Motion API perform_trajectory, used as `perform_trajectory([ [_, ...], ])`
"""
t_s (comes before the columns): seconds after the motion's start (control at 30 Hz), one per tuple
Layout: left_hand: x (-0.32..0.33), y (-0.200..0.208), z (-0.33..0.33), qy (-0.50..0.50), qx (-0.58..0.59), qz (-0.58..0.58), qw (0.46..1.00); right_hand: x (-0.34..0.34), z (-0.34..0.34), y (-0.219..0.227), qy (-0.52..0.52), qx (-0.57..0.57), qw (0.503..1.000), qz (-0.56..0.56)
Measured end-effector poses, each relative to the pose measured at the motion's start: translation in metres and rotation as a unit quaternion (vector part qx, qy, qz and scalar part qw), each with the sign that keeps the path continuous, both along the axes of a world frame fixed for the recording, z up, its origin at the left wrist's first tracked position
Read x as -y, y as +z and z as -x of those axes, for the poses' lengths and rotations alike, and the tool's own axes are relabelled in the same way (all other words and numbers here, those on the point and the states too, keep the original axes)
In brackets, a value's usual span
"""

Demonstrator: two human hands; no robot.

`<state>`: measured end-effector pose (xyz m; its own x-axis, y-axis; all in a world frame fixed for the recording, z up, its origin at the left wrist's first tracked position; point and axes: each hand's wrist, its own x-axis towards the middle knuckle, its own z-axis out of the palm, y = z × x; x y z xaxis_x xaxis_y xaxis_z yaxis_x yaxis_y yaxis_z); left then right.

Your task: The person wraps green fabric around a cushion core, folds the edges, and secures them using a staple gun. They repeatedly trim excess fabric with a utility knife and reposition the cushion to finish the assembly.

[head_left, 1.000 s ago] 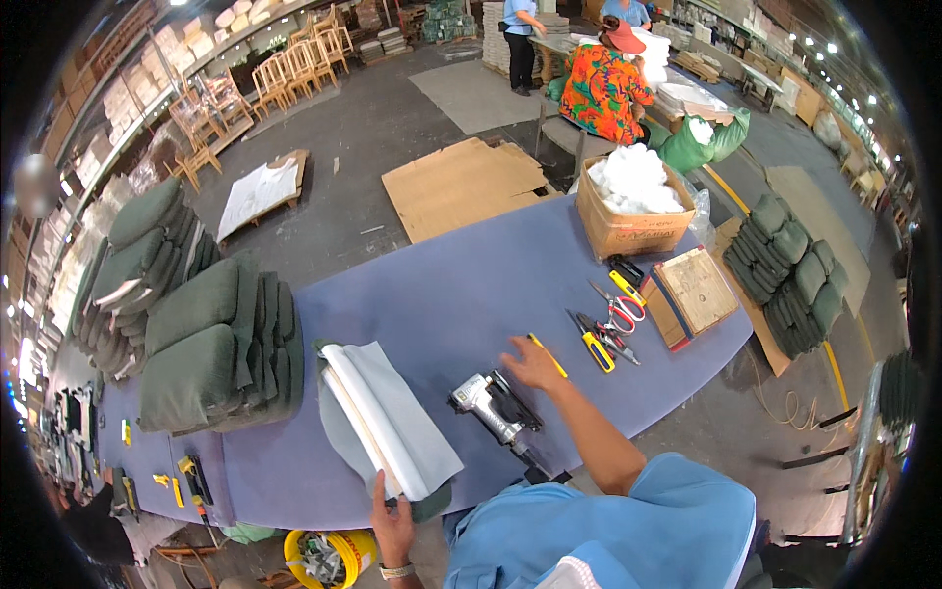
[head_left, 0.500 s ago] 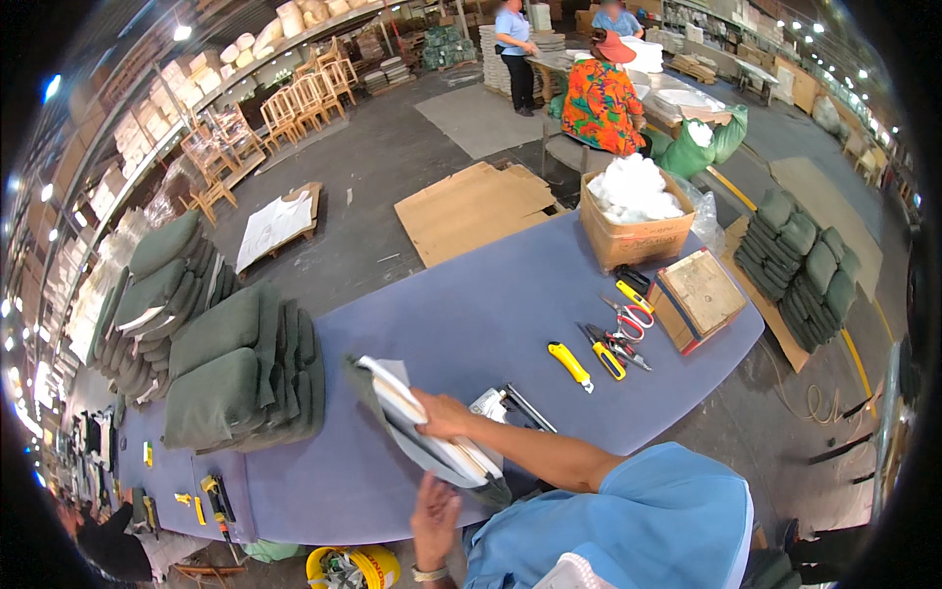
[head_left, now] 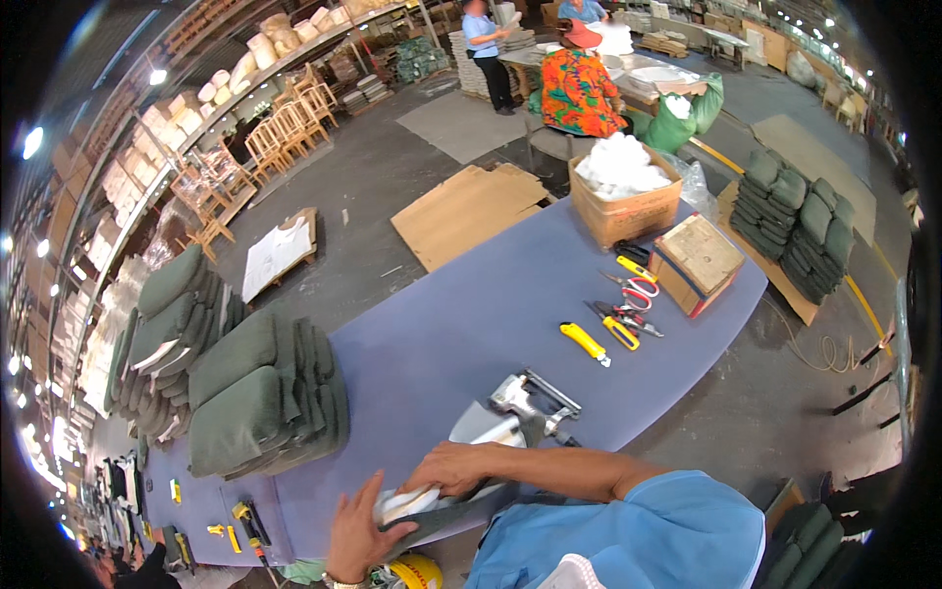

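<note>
A seat pad (head_left: pixel 446 512) with dark green fabric and white padding lies at the table's near edge, close to my body. My right hand (head_left: pixel 453 469) reaches across it from the right, fingers curled over its white inner edge. My left hand (head_left: pixel 361 530) is at the pad's left end, thumb and fingers spread, with the thumb against the green fabric. Just beyond the pad, a silver staple gun (head_left: pixel 535 398) rests on the table. My right forearm and sleeve hide part of the pad.
Green pads are stacked (head_left: pixel 265 393) on the table's left. To the right lie a yellow utility knife (head_left: pixel 585 344), red-handled scissors (head_left: pixel 640 293) and pliers (head_left: pixel 628 319). Behind them stand a worn box (head_left: pixel 699 260) and a carton of white stuffing (head_left: pixel 628 211). A yellow bucket (head_left: pixel 417 571) is below the near edge.
The pad has come down toward my body and lies flatter. Both hands moved with it, the left one shifting left to the pad's end. More of the staple gun shows.
</note>
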<state>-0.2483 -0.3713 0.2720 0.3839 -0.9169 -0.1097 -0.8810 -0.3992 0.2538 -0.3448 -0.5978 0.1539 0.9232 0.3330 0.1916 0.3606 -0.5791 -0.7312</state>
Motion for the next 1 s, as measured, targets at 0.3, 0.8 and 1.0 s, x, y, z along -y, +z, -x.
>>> perform_trajectory([
  [0.3,-0.043,-0.126,-0.039,0.041,-0.351,0.015,0.935,-0.033,-0.057,-0.006,0.081,-0.096,0.956,0.263],
  [0.8,0.039,-0.155,-0.083,-0.113,-0.335,0.062,0.934,-0.043,0.021,-0.001,-0.563,-0.024,0.816,-0.129],
  [1.0,0.118,-0.161,-0.076,-0.199,-0.323,0.108,0.919,-0.042,0.032,-0.092,-0.645,-0.033,0.709,-0.283],
])
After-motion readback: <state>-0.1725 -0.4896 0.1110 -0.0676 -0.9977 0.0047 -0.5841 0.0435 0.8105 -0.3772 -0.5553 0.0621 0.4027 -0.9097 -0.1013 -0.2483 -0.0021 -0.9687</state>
